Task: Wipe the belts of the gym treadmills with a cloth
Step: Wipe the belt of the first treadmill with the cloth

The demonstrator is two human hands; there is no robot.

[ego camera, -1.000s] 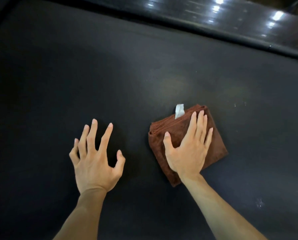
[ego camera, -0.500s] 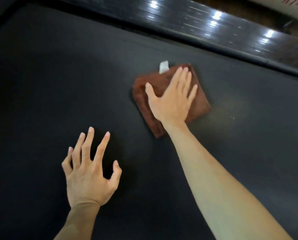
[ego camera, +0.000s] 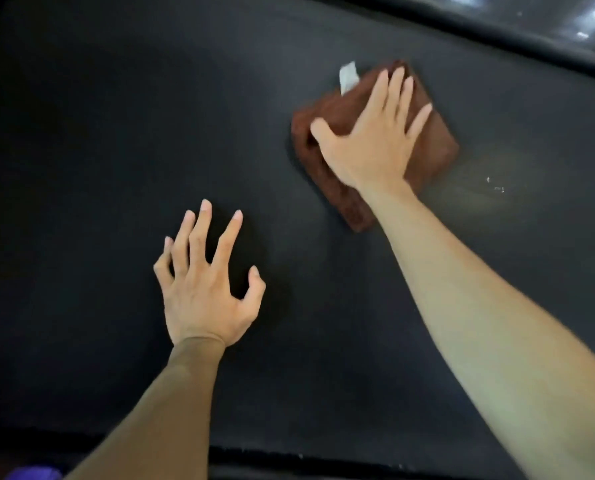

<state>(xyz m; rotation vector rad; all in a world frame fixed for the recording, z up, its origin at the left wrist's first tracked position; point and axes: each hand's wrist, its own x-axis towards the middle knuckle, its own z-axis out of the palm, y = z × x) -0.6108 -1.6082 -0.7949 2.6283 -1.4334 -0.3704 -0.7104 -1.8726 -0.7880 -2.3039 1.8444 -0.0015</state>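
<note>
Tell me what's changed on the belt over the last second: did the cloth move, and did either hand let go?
The right hand pushed the folded brown cloth away from the person, toward the belt's far edge, by the glossy side rail. Nothing was gripped or released: that hand presses flat on the cloth throughout. The left hand stayed on the belt with fingers spread, and the cloth's white tag still points away.

Folded rust-brown cloth [ego camera: 438, 147] with a white tag [ego camera: 348, 77] at its far edge, lying flat and skewed on the black treadmill belt [ego camera: 116, 133], toward the belt's far right edge, smooth matte belt
</note>
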